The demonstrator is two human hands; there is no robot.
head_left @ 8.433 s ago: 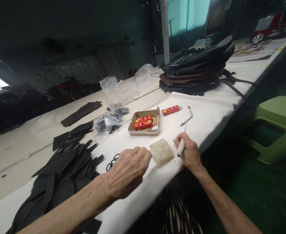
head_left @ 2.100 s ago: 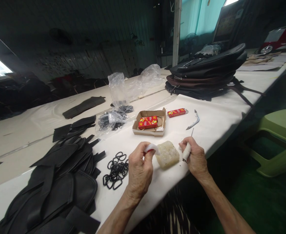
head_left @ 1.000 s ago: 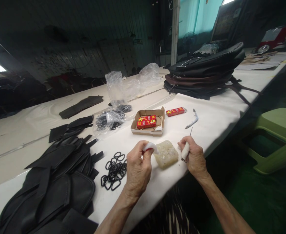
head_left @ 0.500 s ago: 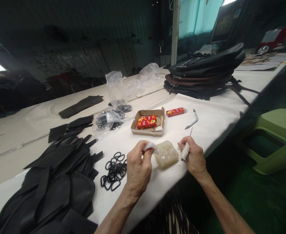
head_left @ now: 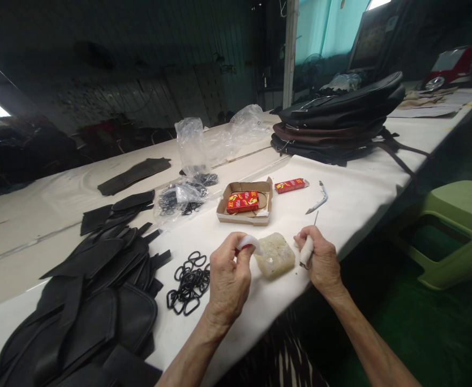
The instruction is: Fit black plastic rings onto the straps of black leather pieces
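Note:
Between thumb and fingers, my left hand (head_left: 231, 271) pinches a small white roll (head_left: 248, 242) that looks like tape, with red showing on its inner side. My right hand (head_left: 320, 263) is closed around a thin metal tool (head_left: 316, 217), whose narrow tip sticks up past the fingers. A white wrapping (head_left: 306, 251) shows at this grip; whether it covers the tool's handle or a finger is unclear. Between the hands, a yellowish translucent block (head_left: 275, 257) with a speckled top lies on the white table (head_left: 244, 338). Black D-rings (head_left: 189, 282) are heaped left of my left hand.
An open cardboard box (head_left: 244, 217) holds a red packet (head_left: 242, 201). Beyond are another red packet (head_left: 290, 185) and a bent grey tool (head_left: 318, 198). Black pieces (head_left: 94, 301) cover the left; bags (head_left: 336, 118) are stacked behind. A green stool (head_left: 457, 215) stands right.
Both hands keep their grips and places almost exactly. The whole view has shifted very slightly; nothing on the table has visibly moved.

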